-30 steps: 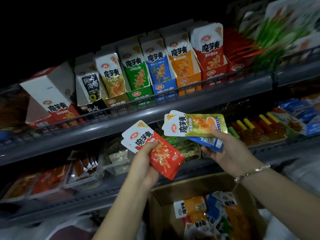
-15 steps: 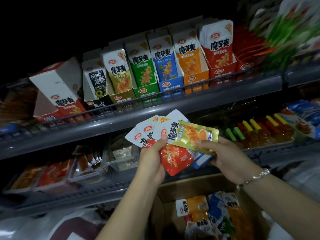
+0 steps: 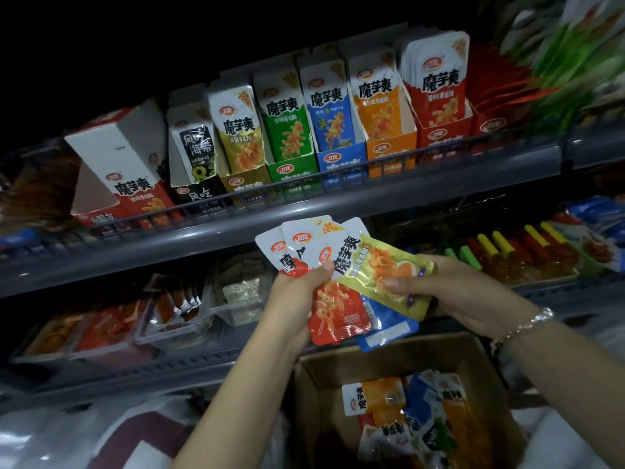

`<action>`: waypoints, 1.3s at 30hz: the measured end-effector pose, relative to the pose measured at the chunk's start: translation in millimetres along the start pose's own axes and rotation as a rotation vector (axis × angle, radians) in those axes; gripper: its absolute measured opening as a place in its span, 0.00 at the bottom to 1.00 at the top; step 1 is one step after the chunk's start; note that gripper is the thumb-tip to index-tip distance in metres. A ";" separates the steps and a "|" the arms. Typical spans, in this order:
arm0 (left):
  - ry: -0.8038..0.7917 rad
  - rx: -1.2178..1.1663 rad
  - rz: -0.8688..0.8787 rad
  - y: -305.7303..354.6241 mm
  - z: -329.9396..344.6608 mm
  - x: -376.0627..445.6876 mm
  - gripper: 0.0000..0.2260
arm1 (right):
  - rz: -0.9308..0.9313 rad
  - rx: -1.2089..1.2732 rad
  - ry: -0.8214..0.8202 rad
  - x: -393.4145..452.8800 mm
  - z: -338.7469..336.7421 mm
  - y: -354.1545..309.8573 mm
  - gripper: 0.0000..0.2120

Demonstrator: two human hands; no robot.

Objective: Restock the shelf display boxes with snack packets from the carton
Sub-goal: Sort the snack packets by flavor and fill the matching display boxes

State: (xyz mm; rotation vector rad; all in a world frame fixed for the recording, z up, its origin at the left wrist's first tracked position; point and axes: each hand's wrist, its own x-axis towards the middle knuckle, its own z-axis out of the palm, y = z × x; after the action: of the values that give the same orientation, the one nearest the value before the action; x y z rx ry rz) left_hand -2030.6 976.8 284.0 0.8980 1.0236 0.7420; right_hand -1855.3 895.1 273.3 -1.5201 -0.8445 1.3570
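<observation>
A person's left hand (image 3: 297, 292) grips red packets (image 3: 338, 316) while the right hand (image 3: 449, 292) pinches a gold packet (image 3: 389, 269) over a blue one. Display boxes (image 3: 341, 130) above the hands look largely filled; the carton (image 3: 399, 411) below holds more packets to shelve.

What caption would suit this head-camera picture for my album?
Both hands fan red, blue and gold packets between the stocked shelf boxes and the open carton.
</observation>
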 end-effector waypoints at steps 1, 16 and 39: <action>-0.017 0.021 0.001 0.7 -1.5 0.3 0.09 | 0.011 -0.043 -0.017 -0.3 -2.3 -0.6 0.19; -0.190 0.134 -0.041 -1.3 -3.3 -4.4 0.07 | -0.050 -0.181 -0.089 2.2 1.4 -0.6 0.22; -0.109 0.109 0.022 -23.3 13.5 -0.2 0.26 | -0.246 0.116 0.259 3.8 15.9 9.7 0.06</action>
State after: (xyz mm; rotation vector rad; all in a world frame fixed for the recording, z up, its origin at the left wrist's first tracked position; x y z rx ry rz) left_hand -2015.7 962.6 266.7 1.0340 0.9654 0.6533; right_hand -1871.1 897.9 263.0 -1.4142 -0.7476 0.9887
